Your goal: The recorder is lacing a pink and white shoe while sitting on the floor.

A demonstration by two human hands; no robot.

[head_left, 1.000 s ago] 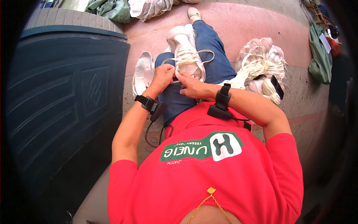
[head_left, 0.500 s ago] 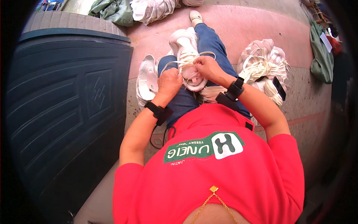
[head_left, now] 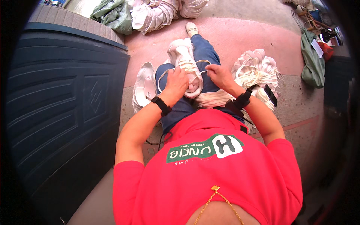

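I had both bare hands at a white shoe point(head_left: 182, 50), which lay on the lap over blue jeans point(head_left: 207, 48), its toe pointing away from the body and its opening, pinkish inside, turned toward a red shirt point(head_left: 225, 176). My right hand point(head_left: 222, 77) was just beside the shoe's right edge, its grip closed, thumb and forefinger pinching a cream lace point(head_left: 203, 61) that arched up above the eyelets. My left hand point(head_left: 177, 82) bent over the shoe's left side, knuckles up; its fingertips were hidden from the head camera, and I could not tell whether that grip was closed on anything. A loop of lace curved out to the left of it. A black strap point(head_left: 161, 106) circled the left wrist, with another on the right. On the floor point(head_left: 225, 33), pale footwear point(head_left: 144, 88) lay near the left leg, while to the right a heap of pale shoes point(head_left: 255, 60) was topped with a tangle of cream laces point(head_left: 249, 78), a black phone point(head_left: 270, 95) at its near side. Pale strands point(head_left: 213, 98) hung by the right thigh. A dark blue panel point(head_left: 67, 93) filled the left; a green sack point(head_left: 116, 18) slumped beyond it, and a green bag point(head_left: 313, 65) hung at far right.
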